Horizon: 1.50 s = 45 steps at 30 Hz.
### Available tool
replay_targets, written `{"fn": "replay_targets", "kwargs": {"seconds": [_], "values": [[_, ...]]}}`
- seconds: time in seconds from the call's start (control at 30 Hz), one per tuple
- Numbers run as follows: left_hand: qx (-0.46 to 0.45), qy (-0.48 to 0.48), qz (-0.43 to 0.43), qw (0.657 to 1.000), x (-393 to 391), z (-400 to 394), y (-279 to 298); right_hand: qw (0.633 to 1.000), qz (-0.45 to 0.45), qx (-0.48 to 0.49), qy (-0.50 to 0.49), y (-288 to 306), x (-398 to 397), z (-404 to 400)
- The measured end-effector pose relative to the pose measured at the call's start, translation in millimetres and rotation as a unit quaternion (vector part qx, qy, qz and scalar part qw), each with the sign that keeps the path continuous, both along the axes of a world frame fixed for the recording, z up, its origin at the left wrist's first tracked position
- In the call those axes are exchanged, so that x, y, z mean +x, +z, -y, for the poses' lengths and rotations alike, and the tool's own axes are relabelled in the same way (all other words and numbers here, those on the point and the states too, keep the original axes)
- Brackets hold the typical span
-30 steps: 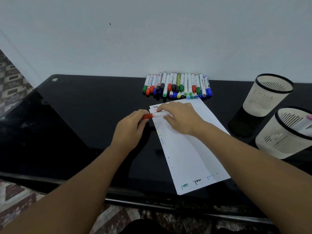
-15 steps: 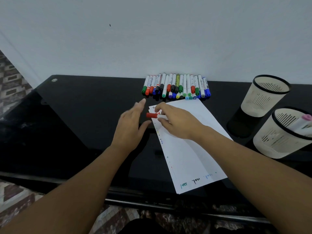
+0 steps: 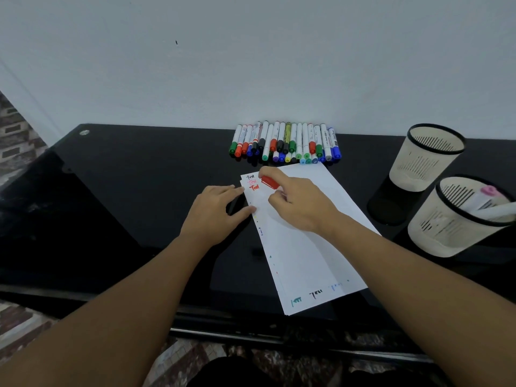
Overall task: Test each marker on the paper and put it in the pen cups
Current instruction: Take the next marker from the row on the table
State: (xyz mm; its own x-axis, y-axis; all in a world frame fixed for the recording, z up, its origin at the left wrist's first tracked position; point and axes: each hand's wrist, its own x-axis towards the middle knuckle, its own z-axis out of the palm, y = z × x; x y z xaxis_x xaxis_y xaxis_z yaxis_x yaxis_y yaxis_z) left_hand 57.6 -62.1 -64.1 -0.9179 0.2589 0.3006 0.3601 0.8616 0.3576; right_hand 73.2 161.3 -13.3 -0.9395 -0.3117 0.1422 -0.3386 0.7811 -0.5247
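My right hand (image 3: pixel 300 203) grips a red-capped marker (image 3: pixel 270 182) over the top left corner of the white paper (image 3: pixel 304 252), beside fresh red marks. Most of the marker's barrel is hidden inside the hand. My left hand (image 3: pixel 216 213) lies flat on the black table with its fingertips on the paper's left edge. A row of several capped markers (image 3: pixel 284 143) lies against the wall beyond the paper. Two cream pen cups stand at the right: the far cup (image 3: pixel 424 157) looks empty, and the near cup (image 3: pixel 455 219) holds a pink-capped marker (image 3: pixel 488 196).
The black glass table (image 3: pixel 125 191) runs from the white wall to a front edge near my body. Small colour marks line the paper's left and bottom edges. Patterned floor tiles show below and at the far left.
My left hand let go of the red cap end, opened, and settled flat at the paper's edge. My right hand turned the marker, cap now on, and lifted it slightly toward the paper's top corner.
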Motion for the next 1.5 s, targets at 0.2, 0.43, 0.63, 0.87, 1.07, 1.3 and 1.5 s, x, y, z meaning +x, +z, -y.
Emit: {"fn": "replay_targets", "kwargs": {"seconds": [0.2,0.43,0.63,0.87,1.07,1.3,1.5], "values": [[0.005,0.002,0.018,1.000,-1.6,2.1,-0.9,0.995,0.035,-0.086,-0.030,2.1,5.5,-6.7],[0.029,-0.002,0.079,0.996,3.1,-2.5,4.5,0.971,0.125,-0.181,-0.091,19.5,17.2,-28.1],[-0.032,0.035,0.133,0.990,27.0,-25.7,5.9,0.975,0.078,-0.169,-0.123,28.9,33.2,-54.4],[-0.091,0.038,0.117,0.988,37.4,-24.5,1.2,0.974,-0.052,-0.110,-0.192,58.0,50.7,-76.9],[-0.093,0.044,0.112,0.988,35.2,-24.6,-0.1,0.954,-0.182,-0.032,-0.236,98.3,71.2,-111.7],[-0.097,0.045,0.123,0.987,37.2,-24.6,1.1,0.928,-0.165,0.037,-0.331,126.0,91.2,-156.9],[-0.098,0.043,0.119,0.987,36.1,-25.2,0.8,0.920,-0.094,0.051,-0.376,126.2,101.0,-173.9]]}}
